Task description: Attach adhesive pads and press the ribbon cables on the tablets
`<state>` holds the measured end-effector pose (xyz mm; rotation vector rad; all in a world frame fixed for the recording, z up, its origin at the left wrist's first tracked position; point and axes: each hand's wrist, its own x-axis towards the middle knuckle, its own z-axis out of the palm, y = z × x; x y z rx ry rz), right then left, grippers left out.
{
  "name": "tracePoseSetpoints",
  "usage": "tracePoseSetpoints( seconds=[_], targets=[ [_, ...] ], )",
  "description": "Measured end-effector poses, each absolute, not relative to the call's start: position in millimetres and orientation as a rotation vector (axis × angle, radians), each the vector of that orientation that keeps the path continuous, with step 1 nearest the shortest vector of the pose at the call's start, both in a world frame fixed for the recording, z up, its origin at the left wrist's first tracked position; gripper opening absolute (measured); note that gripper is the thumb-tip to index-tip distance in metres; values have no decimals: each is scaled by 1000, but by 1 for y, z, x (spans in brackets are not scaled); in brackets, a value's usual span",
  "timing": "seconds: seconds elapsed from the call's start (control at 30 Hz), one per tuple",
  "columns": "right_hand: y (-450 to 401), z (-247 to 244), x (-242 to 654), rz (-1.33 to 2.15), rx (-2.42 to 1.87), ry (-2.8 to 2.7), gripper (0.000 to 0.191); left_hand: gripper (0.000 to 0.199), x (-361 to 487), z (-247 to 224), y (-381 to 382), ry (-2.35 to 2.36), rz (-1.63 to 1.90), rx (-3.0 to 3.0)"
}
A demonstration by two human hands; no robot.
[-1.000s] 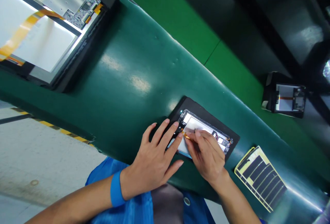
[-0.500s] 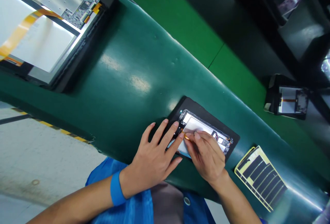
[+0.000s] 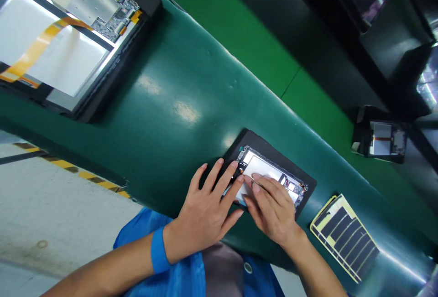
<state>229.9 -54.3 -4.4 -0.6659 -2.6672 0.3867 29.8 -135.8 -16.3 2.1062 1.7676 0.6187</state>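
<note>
An opened tablet (image 3: 263, 167) lies on a black foam pad (image 3: 262, 141) close to my body, its white inner panel and small circuit parts showing. My left hand (image 3: 205, 215), with a blue band (image 3: 159, 250) on the wrist, spreads its fingers over the tablet's left end and touches it there. Across the middle of the white panel my right hand (image 3: 275, 210) rests with fingers stretched out and fingertips down on the surface. Both hands cover part of the tablet, so what lies under the right fingertips is hidden.
A larger opened device (image 3: 78, 64) with an orange ribbon cable (image 3: 37, 46) sits at upper left. To the right lies a stack of yellow-edged sheets with black strips (image 3: 349, 237). Beyond the green bench (image 3: 164, 73), another opened device (image 3: 381, 138) rests on a black pad.
My right fingers have gone from pinching a small orange strip to lying extended on the panel. My left hand stays in place on the tablet. The view has shifted slightly.
</note>
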Motion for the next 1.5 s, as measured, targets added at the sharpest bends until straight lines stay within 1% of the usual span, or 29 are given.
tracePoseSetpoints(
  seconds=[0.3,0.6,0.73,1.17,1.33,1.5],
  targets=[
    [-60,-4,236,400,-681,-2718,79,60,37,-14,-136,1841,518,2169],
    [-62,-4,233,404,-677,-2736,77,62,34,-18,-138,1797,541,2186],
    [-62,-4,233,399,-663,-2747,79,60,29,-21,-138,1750,564,2202],
    [-64,-5,232,370,-694,-2777,72,54,30,-22,-140,1784,524,2214],
    [-62,-5,231,380,-678,-2749,75,58,28,-26,-140,1752,553,2218],
    [-61,-5,232,459,-687,-2724,79,60,28,-27,-140,1761,545,2222]
  ],
)
